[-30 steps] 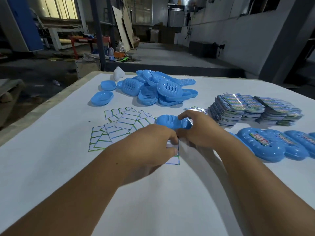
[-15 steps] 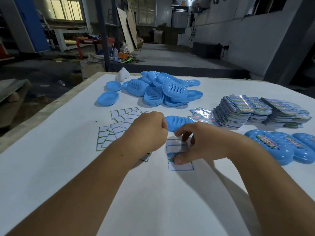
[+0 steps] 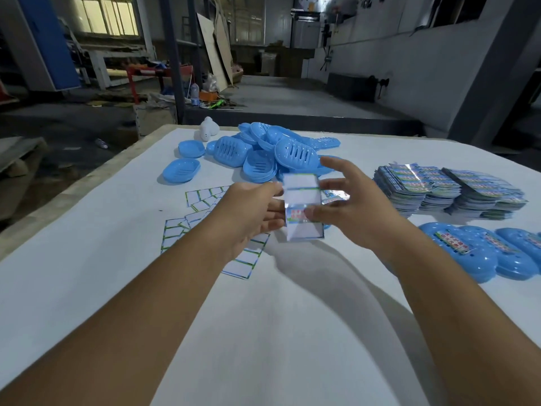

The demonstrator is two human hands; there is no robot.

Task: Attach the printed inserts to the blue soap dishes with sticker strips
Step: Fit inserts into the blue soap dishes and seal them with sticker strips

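Change: since half a second ago we find both hands raised off the table, lifting the sticker sheet (image 3: 301, 206) that lay flat on the cloth.
Left hand: the left hand (image 3: 248, 215) holds the sheet's left edge; its fingers are curled, with the fingertips hidden behind the paper.
Right hand: the right hand (image 3: 348, 206) has its thumb pressed on a printed insert (image 3: 297, 215) against the sheet's face, while its other fingers are spread wide and straight above.
Sticker sheet: held upright between the two hands, above the middle of the table, clear of the cloth.
Loose sheets: we note more sticker sheets (image 3: 202, 218) fanned flat on the cloth, left of centre, partly under the left forearm.
Unfinished dishes: a pile of blue soap dishes (image 3: 263, 153) sits at the far edge of the table (image 3: 87, 288), with two single dishes just left of it; we see nothing lying in those two.
Insert stock: stacks of printed inserts (image 3: 448, 191) stand toward the right edge.
Finished dishes: dishes bearing inserts (image 3: 480, 253) lie at the right edge, nearer us than the stacks.
Other: a small white object (image 3: 209, 128) rests at the far edge beside the pile.
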